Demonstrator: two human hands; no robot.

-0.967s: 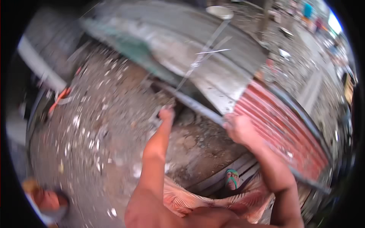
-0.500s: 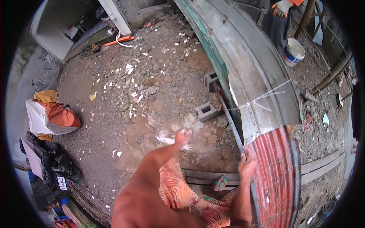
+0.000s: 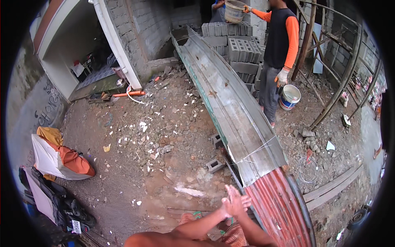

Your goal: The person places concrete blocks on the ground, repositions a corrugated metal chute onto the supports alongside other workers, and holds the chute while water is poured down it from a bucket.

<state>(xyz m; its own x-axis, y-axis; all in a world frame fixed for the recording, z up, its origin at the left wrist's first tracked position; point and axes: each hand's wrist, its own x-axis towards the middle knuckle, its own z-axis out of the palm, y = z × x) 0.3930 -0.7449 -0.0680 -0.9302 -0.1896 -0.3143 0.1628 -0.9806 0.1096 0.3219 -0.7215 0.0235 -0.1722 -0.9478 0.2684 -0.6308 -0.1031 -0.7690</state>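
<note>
The metal sheet (image 3: 236, 105) stretches away from a red sheet (image 3: 279, 203) at near right; just left of it, both hands (image 3: 235, 203) touch each other, fingers extended. Two hollow blocks (image 3: 214, 166) sit beside the metal sheet's left edge; a worker (image 3: 279, 45) and bucket (image 3: 288, 105) stand right.

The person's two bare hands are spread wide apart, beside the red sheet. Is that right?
Not quite: the hands are not spread wide apart but together, touching each other, as the head view shows. They are bare and beside the red sheet, as you say.
</note>
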